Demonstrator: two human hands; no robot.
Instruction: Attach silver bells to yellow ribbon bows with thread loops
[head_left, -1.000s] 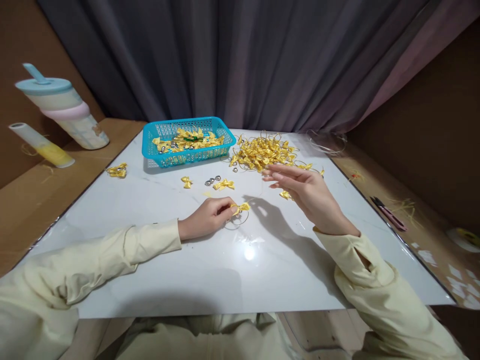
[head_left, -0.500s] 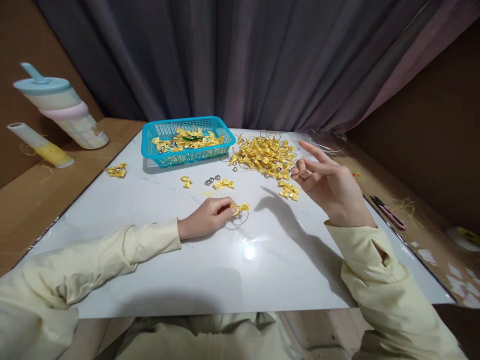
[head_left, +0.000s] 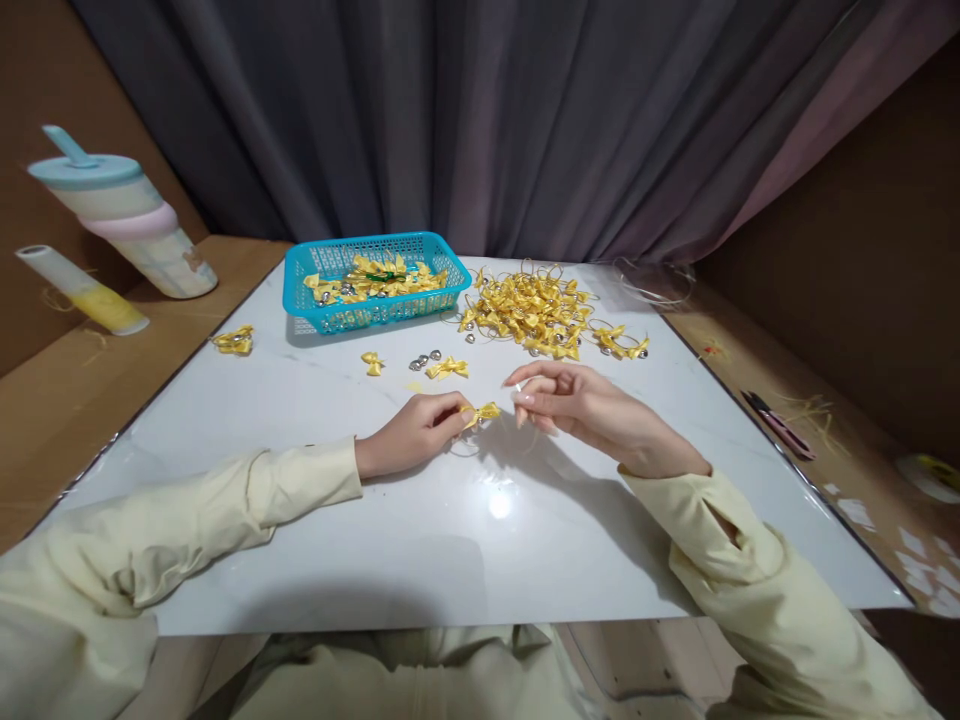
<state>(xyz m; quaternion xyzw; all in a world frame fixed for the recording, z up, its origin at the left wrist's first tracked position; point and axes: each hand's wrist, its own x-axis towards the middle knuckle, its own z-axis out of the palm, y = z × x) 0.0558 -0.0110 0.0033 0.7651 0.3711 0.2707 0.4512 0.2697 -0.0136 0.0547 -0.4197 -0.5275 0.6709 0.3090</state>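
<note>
A small yellow ribbon bow (head_left: 484, 412) is pinched between the thumb and fingers of my left hand (head_left: 420, 432), low over the white tabletop. A thin cord loop (head_left: 463, 450) hangs under it. Just to the right, my right hand (head_left: 574, 405) is in the air with thumb and fingertips pressed together; a tiny pale thing shows at the tips, too small to name. Beyond my left hand lie a loose bow (head_left: 448, 368), another bow (head_left: 372, 363) and several silver heart-shaped beads (head_left: 424, 359).
A blue basket (head_left: 390, 318) of bows stands at the back, beside a heap of corded bows (head_left: 529, 310). More bows (head_left: 621, 342) lie right of it, a bunch (head_left: 234, 340) far left. A tumbler (head_left: 142, 225) stands left; pink-handled snips (head_left: 780, 425) lie right.
My right hand has come down and left from beside the heap, close to the held bow. Bows behind it are uncovered; others it now hides. My left hand has stayed in place.
</note>
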